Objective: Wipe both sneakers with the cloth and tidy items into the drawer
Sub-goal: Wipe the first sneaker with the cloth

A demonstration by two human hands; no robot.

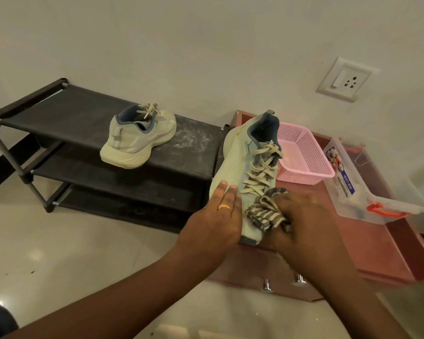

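One pale green sneaker [240, 155] with beige laces stands on the pink drawer unit [367, 245], toe toward me. My left hand [213, 218], wearing a gold ring, grips its left side near the toe. My right hand [301, 218] presses a bunched grey-and-cream striped cloth [264, 211] against the toe area. The second sneaker [137, 138] rests on the top shelf of the black shoe rack [66, 113], heel toward me. Two metal drawer knobs [267, 286] show on the unit's front below my hands.
A pink mesh basket [304, 152] sits behind the held sneaker. A clear plastic box [367, 182] with orange clips stands at the right. White dust marks the rack top. A wall socket [345, 79] is above. Glossy floor tiles [59, 253] lie at the left.
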